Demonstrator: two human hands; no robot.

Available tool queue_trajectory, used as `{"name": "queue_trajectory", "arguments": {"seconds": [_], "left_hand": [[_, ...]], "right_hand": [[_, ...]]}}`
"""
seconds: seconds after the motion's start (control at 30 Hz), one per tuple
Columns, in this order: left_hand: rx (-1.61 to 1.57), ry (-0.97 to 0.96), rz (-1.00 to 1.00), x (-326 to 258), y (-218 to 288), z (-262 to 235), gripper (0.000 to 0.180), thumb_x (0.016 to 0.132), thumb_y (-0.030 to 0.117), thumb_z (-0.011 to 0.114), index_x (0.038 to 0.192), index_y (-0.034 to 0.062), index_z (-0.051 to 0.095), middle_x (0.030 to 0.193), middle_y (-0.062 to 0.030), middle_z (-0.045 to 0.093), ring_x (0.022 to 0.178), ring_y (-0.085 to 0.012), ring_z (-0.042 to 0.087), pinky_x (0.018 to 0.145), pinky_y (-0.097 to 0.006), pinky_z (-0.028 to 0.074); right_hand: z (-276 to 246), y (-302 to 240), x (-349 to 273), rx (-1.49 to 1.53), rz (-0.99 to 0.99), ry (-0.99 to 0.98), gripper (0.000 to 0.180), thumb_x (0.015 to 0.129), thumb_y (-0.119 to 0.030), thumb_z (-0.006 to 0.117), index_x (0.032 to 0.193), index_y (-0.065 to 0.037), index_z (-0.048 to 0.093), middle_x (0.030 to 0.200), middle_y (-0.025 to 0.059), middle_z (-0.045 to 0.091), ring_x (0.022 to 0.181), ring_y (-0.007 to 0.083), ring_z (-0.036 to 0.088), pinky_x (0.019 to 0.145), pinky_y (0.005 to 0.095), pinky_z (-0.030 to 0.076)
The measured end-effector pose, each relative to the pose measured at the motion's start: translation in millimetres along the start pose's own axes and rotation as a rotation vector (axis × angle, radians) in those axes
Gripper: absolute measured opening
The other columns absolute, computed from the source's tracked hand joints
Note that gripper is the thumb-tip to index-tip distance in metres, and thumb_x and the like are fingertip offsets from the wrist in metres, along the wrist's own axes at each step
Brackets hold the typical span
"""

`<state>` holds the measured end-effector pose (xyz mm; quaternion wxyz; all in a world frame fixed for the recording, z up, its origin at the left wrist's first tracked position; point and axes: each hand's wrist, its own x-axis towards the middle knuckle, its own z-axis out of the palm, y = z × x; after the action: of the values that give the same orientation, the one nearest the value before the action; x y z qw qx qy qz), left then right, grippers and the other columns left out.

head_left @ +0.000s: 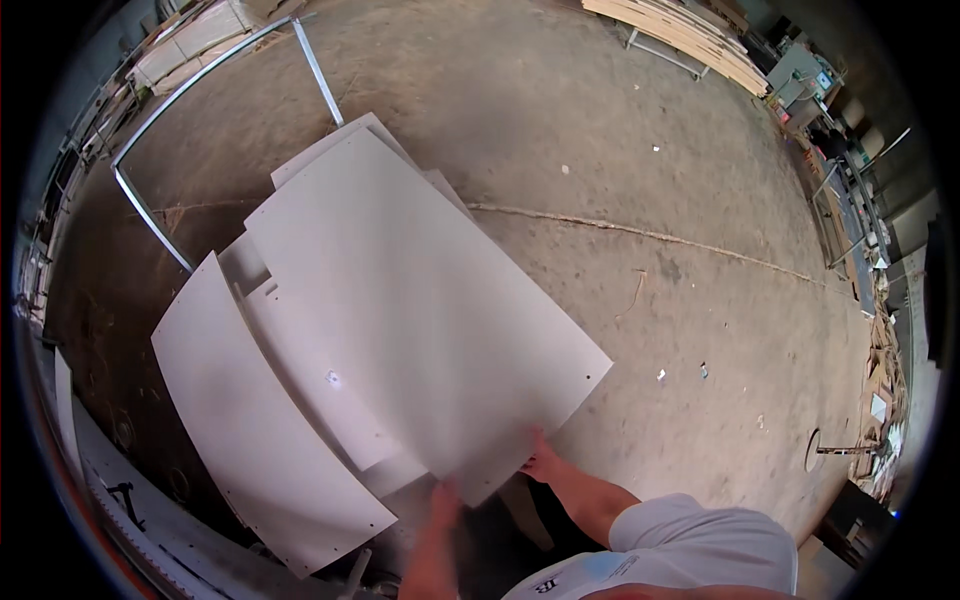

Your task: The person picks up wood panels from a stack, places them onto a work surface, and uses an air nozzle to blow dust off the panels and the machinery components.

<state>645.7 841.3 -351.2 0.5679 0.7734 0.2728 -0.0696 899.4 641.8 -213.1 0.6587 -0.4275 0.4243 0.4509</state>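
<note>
A large white flat panel [400, 270] with small holes near its corners lies on top of a stack of similar boards. My right hand [540, 460] grips its near edge, thumb on top and fingers partly out of sight beneath. At the near left corner, my left hand [446, 494] closes on the same panel; motion blurs it. Left of this panel lies another white panel [260, 420], also with corner holes. Between the two, a lower white board [310, 350] shows, with a small bright mark on it.
A metal tube frame [200, 75] on wheels or legs I cannot make out extends beyond the stack. Machine parts [130, 505] run along the lower left. A concrete floor [640, 230] with a long crack and scraps spreads right. Stacked boards [690, 35] stand on a far rack.
</note>
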Motion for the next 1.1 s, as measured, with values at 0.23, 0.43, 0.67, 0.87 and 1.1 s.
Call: {"name": "queue_trajectory", "arguments": {"seconds": [0.23, 0.43, 0.67, 0.87, 1.1], "left_hand": [[-0.405, -0.394, -0.595, -43.0, 133.5, 96.0, 0.06, 0.099, 0.054, 0.062, 0.116, -0.0026, 0.068, 0.103, -0.0129, 0.073, 0.092, -0.0243, 0.068, 0.082, -0.039, 0.055], [-1.266, 0.058, -0.402, 57.8, 163.7, -8.0, 0.032, 0.106, 0.028, 0.055, 0.126, 0.0046, 0.063, 0.119, -0.0099, 0.068, 0.112, -0.0221, 0.066, 0.099, -0.038, 0.054], [-1.486, 0.297, -0.609, 87.6, 249.6, -79.1, 0.033, 0.103, 0.027, 0.063, 0.131, 0.009, 0.064, 0.115, -0.007, 0.07, 0.105, -0.0237, 0.069, 0.089, -0.041, 0.058], [-1.515, 0.321, -0.587, 62.6, 263.1, -94.6, 0.034, 0.102, 0.03, 0.067, 0.126, 0.0072, 0.063, 0.116, -0.0087, 0.068, 0.107, -0.0275, 0.067, 0.09, -0.047, 0.058], [-1.674, 0.628, -0.582, -52.0, 296.7, -130.4, 0.041, 0.103, 0.031, 0.066, 0.133, 0.0052, 0.059, 0.126, -0.0098, 0.065, 0.112, -0.029, 0.065, 0.096, -0.05, 0.056]], "right_hand": [[-182.6, -41.3, -20.4, -0.102, -0.248, 0.291, 0.092, 0.095, -0.075, 0.051, 0.155, -0.006, 0.043, 0.153, 0.0114, 0.051, 0.139, 0.0293, 0.049, 0.116, 0.0488, 0.04], [-288.3, -117.5, -111.0, -0.082, -0.469, 0.451, 0.08, 0.101, -0.063, 0.052, 0.154, -0.002, 0.046, 0.153, 0.0114, 0.051, 0.139, 0.0272, 0.05, 0.119, 0.041, 0.038], [-278.9, -143.4, -247.8, 0.031, -0.665, 0.73, 0.088, 0.092, -0.069, 0.059, 0.152, -0.004, 0.05, 0.149, 0.0138, 0.055, 0.135, 0.0301, 0.054, 0.115, 0.0457, 0.041], [-343.4, -157.0, -259.5, 0.199, -0.886, 0.716, 0.078, 0.095, -0.061, 0.057, 0.148, -0.004, 0.053, 0.15, 0.0163, 0.054, 0.131, 0.0333, 0.057, 0.111, 0.0485, 0.046], [-193.0, -223.4, -296.2, -0.169, -0.843, 0.852, 0.071, 0.098, -0.054, 0.055, 0.146, -0.002, 0.054, 0.149, 0.0183, 0.055, 0.13, 0.0346, 0.058, 0.108, 0.0489, 0.048]]}}
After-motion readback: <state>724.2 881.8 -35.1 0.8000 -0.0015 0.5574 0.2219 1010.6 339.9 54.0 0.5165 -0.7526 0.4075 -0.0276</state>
